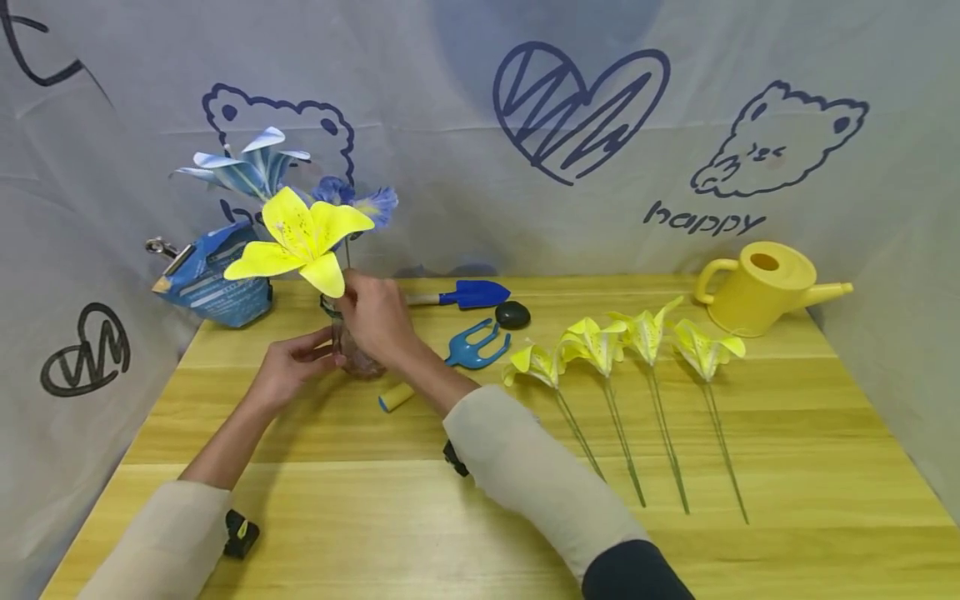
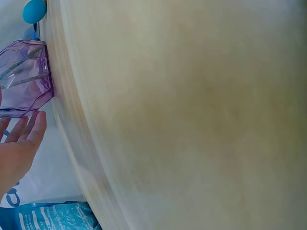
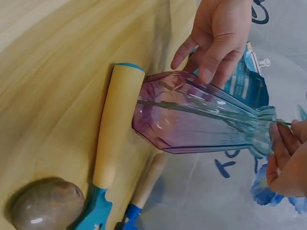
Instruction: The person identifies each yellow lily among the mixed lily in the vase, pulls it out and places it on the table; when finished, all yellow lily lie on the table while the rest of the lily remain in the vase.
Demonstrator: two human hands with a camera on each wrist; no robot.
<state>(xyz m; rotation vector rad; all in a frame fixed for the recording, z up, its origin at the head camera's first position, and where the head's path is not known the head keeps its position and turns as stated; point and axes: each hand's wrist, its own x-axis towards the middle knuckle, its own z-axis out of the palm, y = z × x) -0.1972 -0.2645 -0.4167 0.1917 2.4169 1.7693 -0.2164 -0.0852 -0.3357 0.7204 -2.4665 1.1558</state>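
A clear faceted vase [image 3: 187, 112], purple at the base and blue-green at the neck, stands at the left of the table with stems inside. My left hand [image 1: 292, 367] has its loose fingers against the vase's lower side. At the mouth, my right hand [image 3: 292, 160] pinches a thin green stem [image 3: 284, 123]. Directly above that hand in the head view is an open yellow lily [image 1: 300, 237]. Behind it rise a pale blue lily [image 1: 251, 167] and a violet-blue flower [image 1: 352, 200].
Several yellow lilies [image 1: 596, 342] lie at the right before a yellow watering can [image 1: 761, 287]. Near the vase are a blue hand fork [image 1: 476, 346], a blue trowel [image 1: 476, 293] and a dark stone [image 1: 513, 315]. A clipped blue bag [image 1: 225, 287] stands back left.
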